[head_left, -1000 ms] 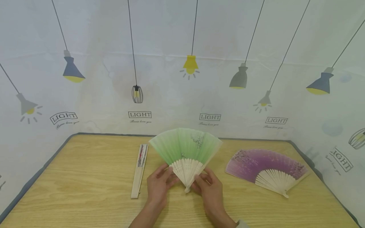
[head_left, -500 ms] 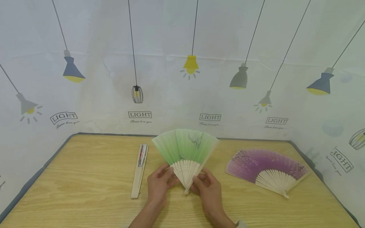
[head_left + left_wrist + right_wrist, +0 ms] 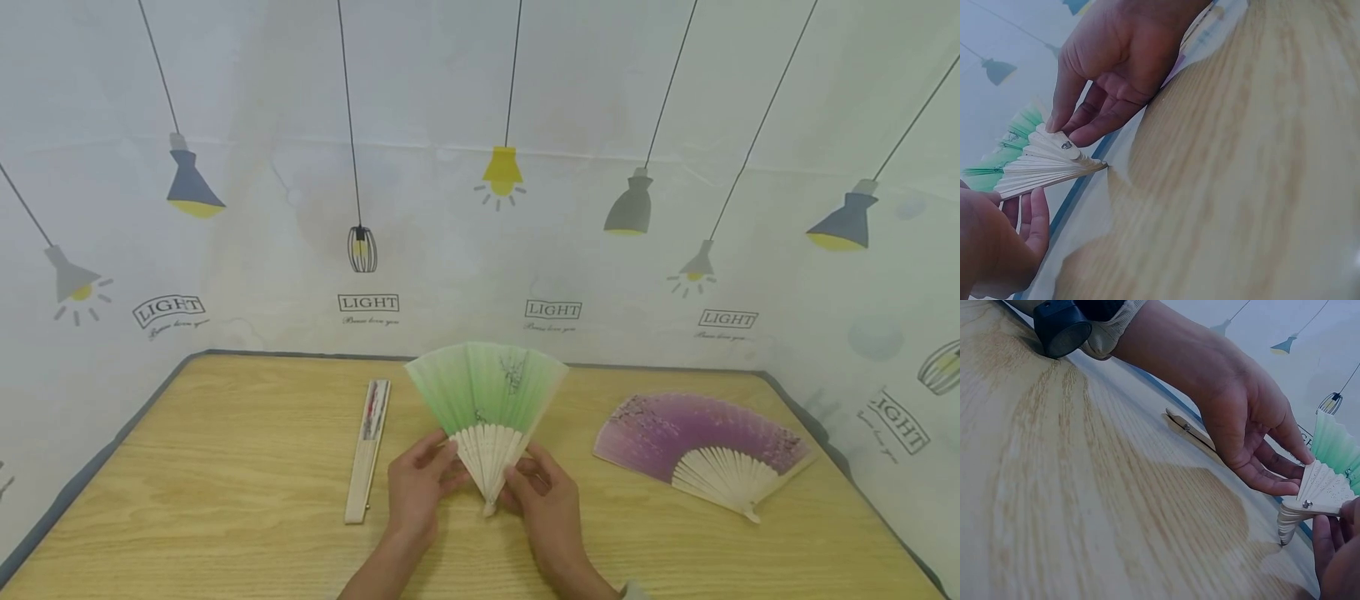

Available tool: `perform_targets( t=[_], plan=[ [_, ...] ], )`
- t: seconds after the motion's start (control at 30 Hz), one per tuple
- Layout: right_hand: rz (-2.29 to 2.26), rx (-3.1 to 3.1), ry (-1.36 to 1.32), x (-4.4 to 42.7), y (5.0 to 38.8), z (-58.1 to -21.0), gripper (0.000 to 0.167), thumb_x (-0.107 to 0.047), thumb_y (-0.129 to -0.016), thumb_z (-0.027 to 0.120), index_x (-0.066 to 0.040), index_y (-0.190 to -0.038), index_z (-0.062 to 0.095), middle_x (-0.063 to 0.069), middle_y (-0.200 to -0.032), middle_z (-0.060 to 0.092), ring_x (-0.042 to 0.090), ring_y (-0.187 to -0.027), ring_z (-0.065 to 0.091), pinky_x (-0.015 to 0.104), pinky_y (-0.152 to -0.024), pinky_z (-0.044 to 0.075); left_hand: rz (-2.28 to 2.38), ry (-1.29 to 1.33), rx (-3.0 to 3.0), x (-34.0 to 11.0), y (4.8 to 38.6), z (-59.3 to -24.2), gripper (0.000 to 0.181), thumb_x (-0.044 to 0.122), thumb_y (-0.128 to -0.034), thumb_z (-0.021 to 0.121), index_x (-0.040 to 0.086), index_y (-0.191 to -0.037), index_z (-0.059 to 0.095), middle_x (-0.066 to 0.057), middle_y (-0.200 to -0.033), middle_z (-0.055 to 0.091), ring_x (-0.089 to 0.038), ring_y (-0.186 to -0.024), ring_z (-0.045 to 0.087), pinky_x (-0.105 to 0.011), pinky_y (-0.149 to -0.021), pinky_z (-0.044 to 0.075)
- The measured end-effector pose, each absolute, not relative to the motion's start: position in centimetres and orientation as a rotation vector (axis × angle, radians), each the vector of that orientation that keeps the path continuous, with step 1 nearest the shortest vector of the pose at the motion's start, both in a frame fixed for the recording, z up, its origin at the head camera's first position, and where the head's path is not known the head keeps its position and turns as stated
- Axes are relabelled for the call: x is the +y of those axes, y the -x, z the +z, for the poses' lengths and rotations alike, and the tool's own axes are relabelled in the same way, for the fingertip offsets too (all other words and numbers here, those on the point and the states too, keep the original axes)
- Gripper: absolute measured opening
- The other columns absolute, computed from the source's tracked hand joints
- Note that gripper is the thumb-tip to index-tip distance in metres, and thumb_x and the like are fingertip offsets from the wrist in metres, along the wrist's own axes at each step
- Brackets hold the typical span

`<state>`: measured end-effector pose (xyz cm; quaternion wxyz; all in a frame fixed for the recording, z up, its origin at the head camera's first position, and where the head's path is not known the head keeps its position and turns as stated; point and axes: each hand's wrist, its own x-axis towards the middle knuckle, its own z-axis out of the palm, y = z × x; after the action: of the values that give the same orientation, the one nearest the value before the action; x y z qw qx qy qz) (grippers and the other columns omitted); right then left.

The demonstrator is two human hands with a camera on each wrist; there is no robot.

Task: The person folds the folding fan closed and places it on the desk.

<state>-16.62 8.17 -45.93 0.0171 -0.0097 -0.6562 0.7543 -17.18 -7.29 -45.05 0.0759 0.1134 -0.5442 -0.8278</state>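
A green folding fan [image 3: 491, 387] with pale ribs is spread partway, upright above the middle of the table. My left hand [image 3: 417, 492] pinches its left outer rib, and my right hand [image 3: 549, 508] pinches the right one. The narrow pivot end points down between the hands. In the left wrist view the ribs [image 3: 1041, 162] show from the side, with a metal rivet near the pivot. The right wrist view shows my right hand [image 3: 1241, 419] with thumb and fingers on the pleated ribs [image 3: 1325, 484].
A folded fan [image 3: 365, 454] with pale sticks lies left of my left hand. An open purple fan [image 3: 697, 429] lies on the right side of the wooden table [image 3: 225, 467]. Behind stands a white backdrop [image 3: 435, 217] printed with lamps.
The green fan has narrowed, its right edge drawn inward and its pivot slightly lower. My right hand has shifted a little left; my left hand has stayed nearly in place.
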Motion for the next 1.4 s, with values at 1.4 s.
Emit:
perform_targets(
  t=[1.4],
  plan=[
    [2.293,-2.189,-0.265,8.24,16.51,-46.07,0.047,-0.007,-0.09,0.066,-0.006,-0.134,0.053,0.019,-0.107,0.061,0.025,-0.095,0.063,0.036,-0.078,0.058,-2.377,-0.266,-1.843,-7.47,17.02,-44.7,0.03,0.007,-0.0921,0.063,-0.004,-0.12,0.061,-0.012,-0.095,0.065,-0.02,-0.076,0.066,-0.036,-0.072,0.06]
  ],
)
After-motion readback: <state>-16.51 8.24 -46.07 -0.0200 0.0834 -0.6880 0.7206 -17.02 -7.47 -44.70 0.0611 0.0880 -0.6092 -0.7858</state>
